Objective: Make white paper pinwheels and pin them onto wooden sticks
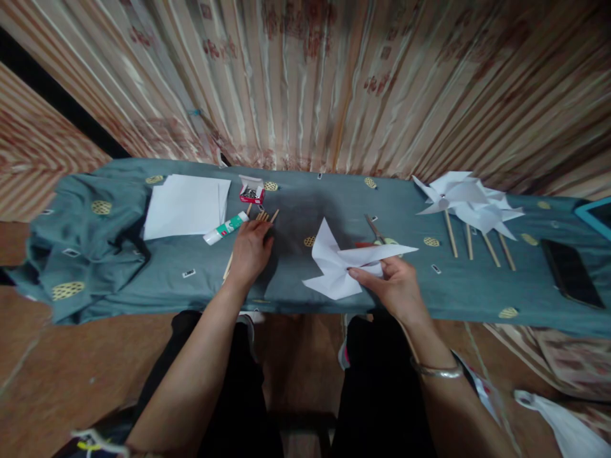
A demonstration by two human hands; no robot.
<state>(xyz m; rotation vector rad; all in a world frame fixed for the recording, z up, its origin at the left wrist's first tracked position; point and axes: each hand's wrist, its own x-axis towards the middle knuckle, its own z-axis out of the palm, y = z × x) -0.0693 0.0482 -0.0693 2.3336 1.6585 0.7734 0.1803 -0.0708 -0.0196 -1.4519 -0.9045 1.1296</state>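
Note:
My right hand [398,286] pinches a white paper pinwheel [337,261], its thumb pressed at the centre where the folded points meet. No stick shows on this pinwheel. My left hand [251,251] is curled down over several thin wooden sticks [274,216] on the cloth, its fingers closed round at least one; the hand hides most of their length. A green and white glue stick [226,228] lies just left of those fingers. Partly behind the held pinwheel are scissors [375,229].
A green cloth [286,289] covers the long table. On it are white paper sheets [186,207], a small red box of metal pins [251,191], several finished pinwheels [470,197] on sticks, a dark phone [571,273] and a blue-edged device [596,213]. A curtain [305,89] hangs behind.

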